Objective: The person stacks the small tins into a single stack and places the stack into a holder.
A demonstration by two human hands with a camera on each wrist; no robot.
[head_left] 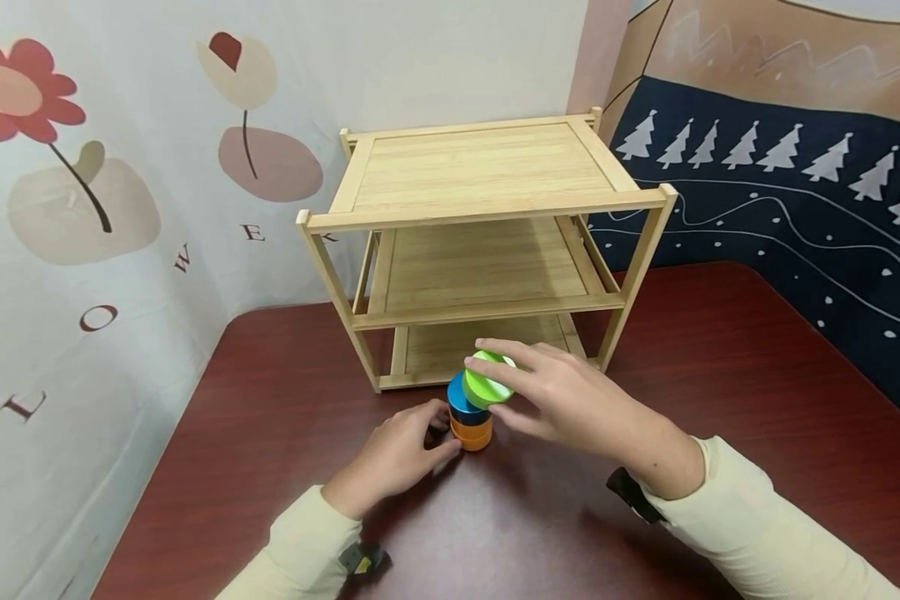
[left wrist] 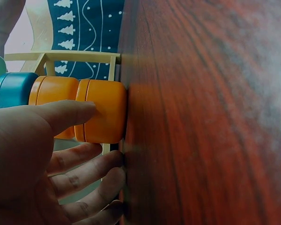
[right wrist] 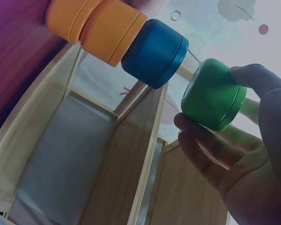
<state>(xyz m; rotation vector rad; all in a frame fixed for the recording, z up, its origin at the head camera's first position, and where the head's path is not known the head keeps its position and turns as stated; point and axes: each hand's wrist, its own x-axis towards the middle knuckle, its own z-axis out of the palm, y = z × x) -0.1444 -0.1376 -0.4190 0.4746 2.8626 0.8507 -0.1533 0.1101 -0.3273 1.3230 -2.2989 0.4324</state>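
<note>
A stack of small round tins stands on the table: two orange tins [left wrist: 105, 110] at the bottom and a blue tin [right wrist: 154, 52] on top. My right hand [head_left: 570, 396] pinches a green tin [right wrist: 213, 95] between thumb and fingers, holding it tilted right over the blue tin. In the right wrist view a narrow gap shows between green and blue. My left hand [head_left: 397, 450] is low beside the stack, thumb overlapping the lowest orange tin in the left wrist view. Its other fingers are loosely bent by the stack's side, not wrapped round it.
A three-tier wooden shelf rack [head_left: 487, 208] stands just behind the stack, its front legs on the dark red table [head_left: 270, 400]. Patterned cloth backdrops [head_left: 150, 167] rise behind and to both sides.
</note>
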